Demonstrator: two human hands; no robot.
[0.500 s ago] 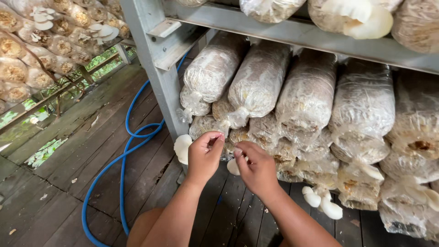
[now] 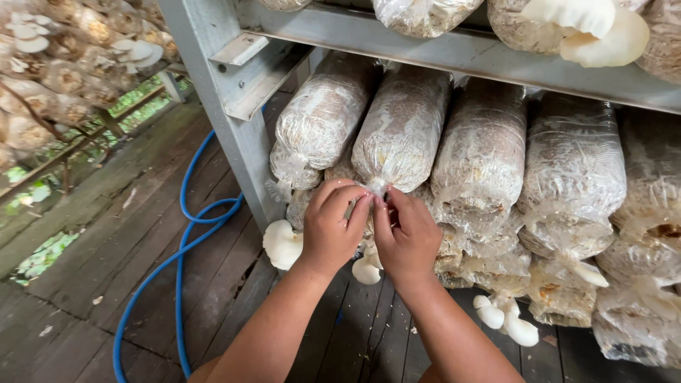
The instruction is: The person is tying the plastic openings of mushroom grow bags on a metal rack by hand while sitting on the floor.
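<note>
Both our grips pinch the neck of one bag (image 2: 401, 135) on the lower shelf: left hand (image 2: 332, 228) and right hand (image 2: 408, 237) meet there, fingertips closed. White mushrooms (image 2: 282, 243) sprout below; a blue hose (image 2: 186, 245) crosses the floor.

Those clear plastic bags of mottled brown-and-white mushroom substrate (image 2: 401, 131) looked speckled all over, with creamy white oyster mushrooms (image 2: 282, 243) poking out below. The metal rack frame (image 2: 220, 92) was plain pale grey, the coiled hose (image 2: 186, 245) bright blue, and the wooden plank floor (image 2: 106, 284) a weathered dark grey-brown.
</note>
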